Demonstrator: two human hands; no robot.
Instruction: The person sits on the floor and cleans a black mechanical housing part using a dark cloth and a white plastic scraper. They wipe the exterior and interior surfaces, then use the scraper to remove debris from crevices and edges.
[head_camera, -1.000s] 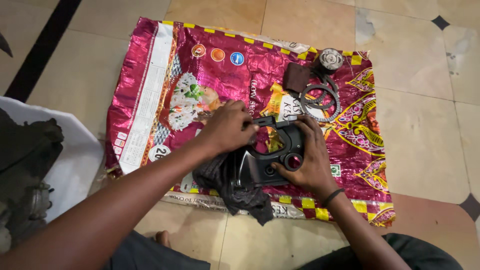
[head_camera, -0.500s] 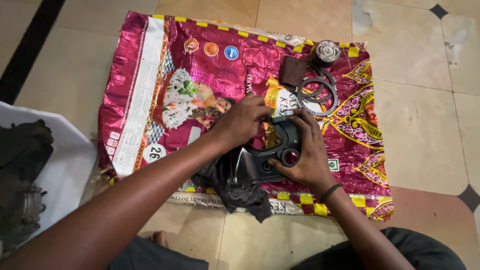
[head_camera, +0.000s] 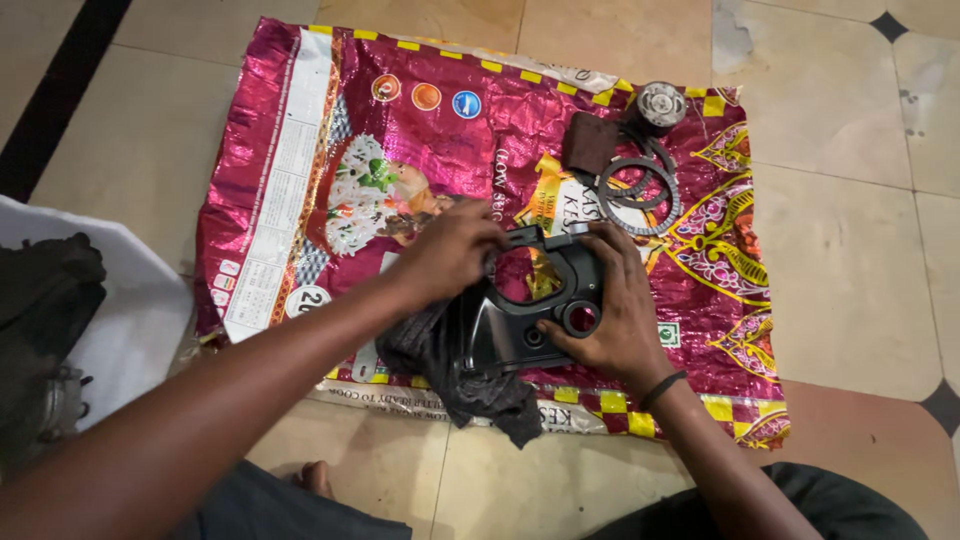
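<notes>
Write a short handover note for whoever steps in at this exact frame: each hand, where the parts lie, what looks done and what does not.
Left hand: fingers curled over the top left edge of the black cover plate, gripping it.
Right hand: fingers wrapped around the plate's right side, holding it just above the sack.
Dark rag: bunched under and left of the plate.
Pink woven sack: spread on the tiled floor as a work mat.
Set aside at the sack's top right: metal rings, a small dark block, a round metal part.
Done: those parts lie laid out.
Left: the plate is in both hands, not set down.
</notes>
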